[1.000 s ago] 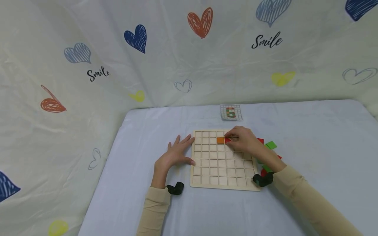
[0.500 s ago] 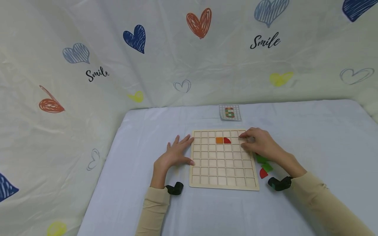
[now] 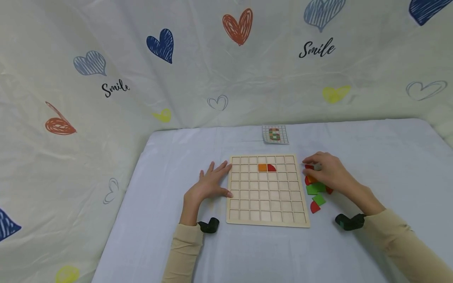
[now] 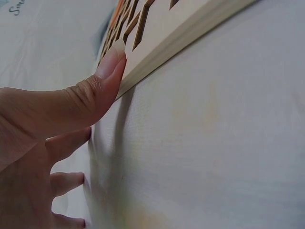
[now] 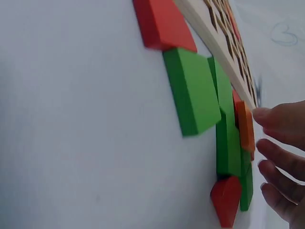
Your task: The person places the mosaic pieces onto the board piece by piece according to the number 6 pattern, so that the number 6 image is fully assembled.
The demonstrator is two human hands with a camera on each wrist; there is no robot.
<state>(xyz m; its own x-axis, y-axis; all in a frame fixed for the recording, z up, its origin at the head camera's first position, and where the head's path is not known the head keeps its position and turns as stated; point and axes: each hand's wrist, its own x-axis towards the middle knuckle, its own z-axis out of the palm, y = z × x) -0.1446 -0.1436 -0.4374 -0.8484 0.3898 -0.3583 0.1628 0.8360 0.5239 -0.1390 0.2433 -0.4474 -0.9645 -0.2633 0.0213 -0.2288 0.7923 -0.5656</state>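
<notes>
A wooden grid board [image 3: 267, 225] lies on the white cloth, holding an orange square tile [image 3: 262, 168] and a red quarter-circle tile [image 3: 271, 168] side by side in its second row. At the board's left edge rests my left hand [image 3: 209, 186], fingers spread and thumb tip on the rim. Beyond the right edge, my right hand [image 3: 330, 169] hovers over loose tiles, thumb and fingers apart around a red tile [image 3: 309, 167]. In the right wrist view, its fingertips come close to an orange tile [image 5: 246, 126], and no tile shows between them.
Green tiles [image 5: 195, 93] and red tiles [image 5: 164, 26] lie loosely along the board's right side, some overlapping. Behind the board, a small gridded card [image 3: 275, 135] shows a coloured figure. A cloth with printed hearts hangs at the back.
My right hand has let go of the red quarter-circle tile on the board and moved right, over the loose tiles. My left hand stays at the board's edge.
</notes>
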